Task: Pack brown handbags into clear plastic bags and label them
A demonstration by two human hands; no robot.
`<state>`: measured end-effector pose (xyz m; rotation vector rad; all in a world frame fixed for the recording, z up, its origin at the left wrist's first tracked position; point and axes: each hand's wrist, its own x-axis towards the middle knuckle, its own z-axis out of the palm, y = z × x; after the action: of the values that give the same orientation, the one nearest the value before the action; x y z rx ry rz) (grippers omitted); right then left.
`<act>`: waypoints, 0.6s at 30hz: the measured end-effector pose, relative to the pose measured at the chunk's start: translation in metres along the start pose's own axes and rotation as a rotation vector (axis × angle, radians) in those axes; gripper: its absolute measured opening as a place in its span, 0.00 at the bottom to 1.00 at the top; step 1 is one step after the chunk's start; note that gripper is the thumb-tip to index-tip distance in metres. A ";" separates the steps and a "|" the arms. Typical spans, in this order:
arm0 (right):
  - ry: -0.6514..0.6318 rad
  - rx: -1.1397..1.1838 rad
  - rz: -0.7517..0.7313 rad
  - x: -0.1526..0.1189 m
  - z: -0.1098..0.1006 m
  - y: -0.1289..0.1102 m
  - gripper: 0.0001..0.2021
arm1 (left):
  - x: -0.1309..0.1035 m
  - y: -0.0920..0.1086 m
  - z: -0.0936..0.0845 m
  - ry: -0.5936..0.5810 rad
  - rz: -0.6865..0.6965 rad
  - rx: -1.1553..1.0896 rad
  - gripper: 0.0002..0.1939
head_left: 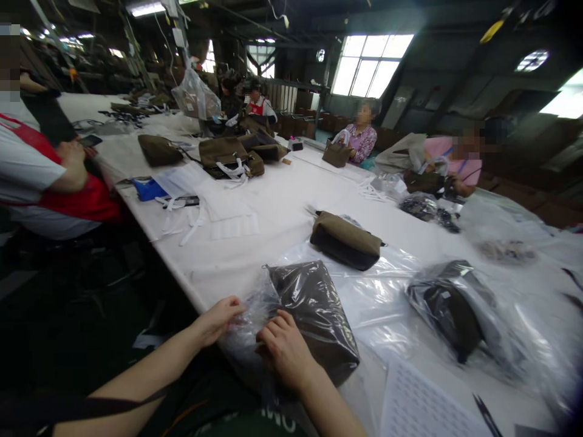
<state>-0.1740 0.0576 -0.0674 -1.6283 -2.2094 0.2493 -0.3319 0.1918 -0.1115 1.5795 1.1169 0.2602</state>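
Note:
A dark olive bag [314, 309] wrapped in a clear plastic bag [255, 303] lies before me at the table's near edge. My left hand [223, 317] pinches the loose, crumpled plastic at the left end. Curled over the same plastic, close against the wrapped bag's left side, is my right hand [285, 347]; its fingertips are partly hidden. Just beyond lies an unwrapped olive pouch [347, 238] with a dark base, resting on flat clear plastic sleeves [378, 297].
To the right are another plastic-wrapped bag [455, 315], a printed sheet [419, 400] and dark tweezers or snips [486, 414]. Several olive bags [223, 155] and white straps [194, 224] lie farther up the white table [282, 194]. Co-workers sit around it; one at left holds a phone [90, 141].

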 end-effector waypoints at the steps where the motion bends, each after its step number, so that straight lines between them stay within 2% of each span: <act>1: -0.007 -0.002 0.005 0.000 0.000 0.000 0.06 | -0.001 0.001 0.000 0.007 0.012 -0.010 0.18; 4: -0.028 -0.004 0.008 0.001 -0.001 0.000 0.06 | -0.005 0.002 0.000 0.055 0.074 0.076 0.15; 7: -0.046 -0.016 0.017 0.001 -0.001 -0.001 0.07 | -0.007 -0.003 0.000 0.155 0.177 0.286 0.11; 12: -0.070 -0.024 0.038 0.001 -0.004 -0.002 0.09 | -0.002 -0.013 -0.001 0.422 0.217 0.480 0.21; 13: -0.074 -0.024 0.046 0.003 -0.005 -0.002 0.08 | 0.000 -0.014 -0.002 0.433 0.258 0.518 0.24; 15: -0.090 -0.034 0.084 0.008 -0.007 -0.003 0.06 | 0.001 -0.013 -0.005 0.376 0.358 0.590 0.27; 18: -0.130 -0.050 0.163 0.018 -0.009 -0.003 0.06 | -0.008 -0.006 -0.016 0.356 0.421 0.582 0.17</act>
<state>-0.1774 0.0733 -0.0547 -1.8715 -2.1941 0.3569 -0.3501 0.1959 -0.1079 2.3595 1.1806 0.5483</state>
